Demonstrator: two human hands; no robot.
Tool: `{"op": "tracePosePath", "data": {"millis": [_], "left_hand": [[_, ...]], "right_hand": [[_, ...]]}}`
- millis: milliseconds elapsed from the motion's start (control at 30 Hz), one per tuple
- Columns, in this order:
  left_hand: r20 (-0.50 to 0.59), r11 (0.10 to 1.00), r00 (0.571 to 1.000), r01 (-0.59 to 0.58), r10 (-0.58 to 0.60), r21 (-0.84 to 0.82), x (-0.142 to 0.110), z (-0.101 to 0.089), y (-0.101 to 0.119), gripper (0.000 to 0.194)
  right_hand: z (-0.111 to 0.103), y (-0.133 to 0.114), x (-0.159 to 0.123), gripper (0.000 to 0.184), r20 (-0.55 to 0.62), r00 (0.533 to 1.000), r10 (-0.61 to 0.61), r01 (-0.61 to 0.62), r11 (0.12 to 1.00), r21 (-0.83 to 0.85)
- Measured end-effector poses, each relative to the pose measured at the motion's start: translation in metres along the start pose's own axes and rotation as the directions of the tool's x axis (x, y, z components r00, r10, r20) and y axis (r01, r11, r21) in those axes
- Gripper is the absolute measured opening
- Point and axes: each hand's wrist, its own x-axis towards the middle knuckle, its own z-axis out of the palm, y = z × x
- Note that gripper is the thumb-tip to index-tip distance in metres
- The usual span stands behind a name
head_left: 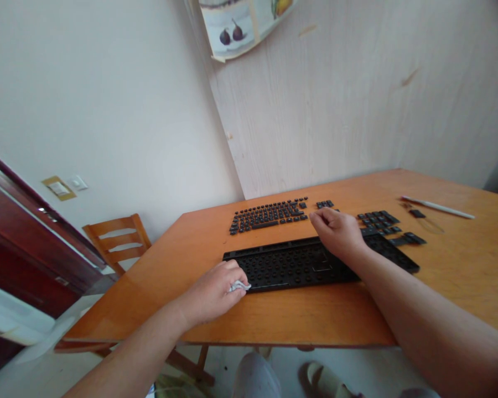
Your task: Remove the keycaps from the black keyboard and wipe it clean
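A black keyboard base point(288, 266) with its keycaps off lies along the front part of the wooden table. My left hand point(218, 287) is closed around a crumpled white tissue point(239, 286), at the keyboard's near left corner. Above the right-centre of the base is my right hand point(336, 229), its fingers curled closed; whatever they may hold is hidden. Behind the base, loose black keycaps point(269, 214) lie in rows like a keyboard layout. More number-pad keycaps point(377, 220) sit beyond my right forearm.
On the right of the wooden table point(149, 298) lie a thin white stick-like tool point(440, 207) and a small wire tool with a dark handle point(417, 213). A wooden chair point(118, 240) stands at the left. Walls rise behind the table.
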Motion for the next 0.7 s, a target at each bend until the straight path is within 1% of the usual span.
{"op": "tracePosePath", "data": {"millis": [100, 200, 300, 367, 433, 500, 567, 700], "left_hand": [[0.002, 1.000, 1.000, 0.014, -0.014, -0.024, 0.000, -0.001, 0.001, 0.019], [0.007, 1.000, 1.000, -0.003, 0.003, -0.012, -0.001, -0.001, 0.000, 0.026], [0.023, 1.000, 1.000, -0.004, 0.005, -0.028, 0.000, -0.003, -0.002, 0.025], [0.004, 0.998, 1.000, 0.020, -0.020, -0.059, 0.003, -0.005, -0.003, 0.023], [-0.047, 0.996, 0.997, 0.050, -0.053, -0.069, 0.007, -0.006, -0.001, 0.022], [-0.091, 0.998, 0.994, 0.056, -0.059, -0.036, 0.012, -0.005, 0.003, 0.021], [-0.105, 0.999, 0.994, 0.034, -0.030, 0.028, 0.016, -0.002, 0.010, 0.022], [-0.057, 0.993, 0.998, -0.021, 0.028, 0.120, 0.021, 0.005, 0.025, 0.024]], "right_hand": [[0.001, 0.000, 0.000, 0.038, -0.006, 1.000, 0.000, 0.000, 1.000, -0.001], [0.001, 0.000, 0.000, 0.038, -0.008, 1.000, -0.002, 0.002, 1.000, -0.001], [0.001, 0.000, 0.000, 0.039, -0.010, 1.000, -0.001, 0.001, 1.000, 0.004], [0.001, -0.001, 0.000, 0.039, -0.010, 1.000, -0.001, 0.001, 1.000, 0.004], [0.001, -0.001, 0.000, 0.039, -0.012, 1.000, -0.007, 0.007, 1.000, 0.000], [0.001, -0.002, 0.000, 0.039, -0.014, 1.000, -0.013, 0.013, 1.000, -0.002], [0.000, -0.003, 0.001, 0.039, -0.011, 1.000, -0.013, 0.013, 1.000, -0.005], [-0.001, -0.003, 0.001, 0.038, -0.010, 1.000, -0.004, 0.004, 1.000, -0.007]]}}
